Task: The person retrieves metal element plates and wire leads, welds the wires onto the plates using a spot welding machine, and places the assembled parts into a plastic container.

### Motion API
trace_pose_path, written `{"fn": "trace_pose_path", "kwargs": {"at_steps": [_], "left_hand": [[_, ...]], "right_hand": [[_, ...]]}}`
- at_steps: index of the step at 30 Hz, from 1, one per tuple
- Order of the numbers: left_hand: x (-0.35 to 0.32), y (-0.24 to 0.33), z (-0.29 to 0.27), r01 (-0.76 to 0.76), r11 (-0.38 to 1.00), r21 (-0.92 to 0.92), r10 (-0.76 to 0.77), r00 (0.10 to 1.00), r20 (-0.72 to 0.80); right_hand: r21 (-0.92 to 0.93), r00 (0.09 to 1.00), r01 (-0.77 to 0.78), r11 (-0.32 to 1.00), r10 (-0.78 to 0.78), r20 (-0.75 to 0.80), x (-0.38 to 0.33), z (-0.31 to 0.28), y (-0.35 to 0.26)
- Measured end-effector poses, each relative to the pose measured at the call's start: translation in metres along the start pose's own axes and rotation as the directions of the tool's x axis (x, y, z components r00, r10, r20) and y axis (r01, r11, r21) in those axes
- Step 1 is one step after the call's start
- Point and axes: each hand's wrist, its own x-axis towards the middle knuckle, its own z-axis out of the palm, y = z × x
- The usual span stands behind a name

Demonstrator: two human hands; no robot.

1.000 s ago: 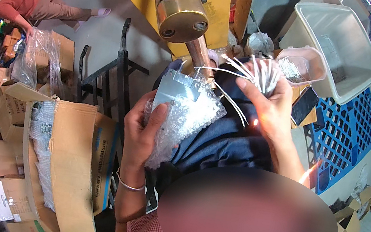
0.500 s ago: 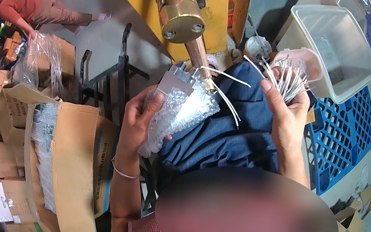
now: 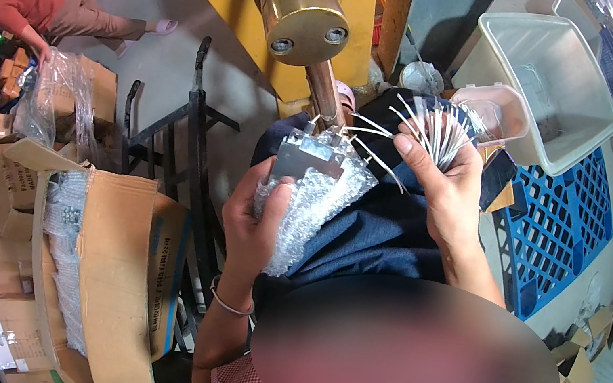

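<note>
My left hand (image 3: 256, 220) grips a flat grey metal part (image 3: 309, 162) wrapped in a sleeve of bubble wrap (image 3: 312, 205), held above my lap in dark blue cloth (image 3: 377, 233). My right hand (image 3: 446, 187) is raised to the right of it and clasps a fanned bundle of thin white cable ties (image 3: 432, 128). A few loose ties stick out between the bundle and the wrapped part. A thin bracelet sits on my left wrist.
An open cardboard box (image 3: 111, 255) holding bubble-wrapped pieces stands at my left. A brass-coloured cylinder (image 3: 304, 19) on a yellow machine hangs ahead. Clear plastic bins (image 3: 556, 80) rest on a blue pallet (image 3: 562, 228) at right. A person in red (image 3: 35, 8) bends far left.
My right hand with the tie bundle has moved right and apart from the wrapped part. My left hand has kept its hold and shifted slightly lower.
</note>
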Motion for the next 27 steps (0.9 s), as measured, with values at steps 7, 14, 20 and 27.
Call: {"fn": "trace_pose_path", "kwargs": {"at_steps": [7, 14, 20, 27], "left_hand": [[-0.002, 0.004, 0.013, -0.009, 1.000, 0.019, 0.009, 1.000, -0.024], [0.000, 0.004, 0.021, -0.037, 0.998, 0.056, 0.039, 0.998, -0.041], [0.000, 0.005, 0.024, -0.043, 0.995, 0.090, 0.048, 0.997, -0.053], [-0.007, 0.006, 0.026, 0.032, 0.999, 0.003, -0.031, 0.999, -0.013]], "right_hand": [[0.009, 0.989, 0.101, 0.995, -0.099, -0.107, 0.003, -0.005, 0.003], [-0.011, 0.998, 0.055, 0.998, -0.055, 0.040, 0.003, 0.009, 0.003], [-0.014, 0.996, 0.075, 0.997, -0.074, 0.056, 0.011, 0.015, 0.007], [0.038, 0.993, 0.106, 0.994, -0.103, -0.060, -0.002, -0.006, 0.011]]}}
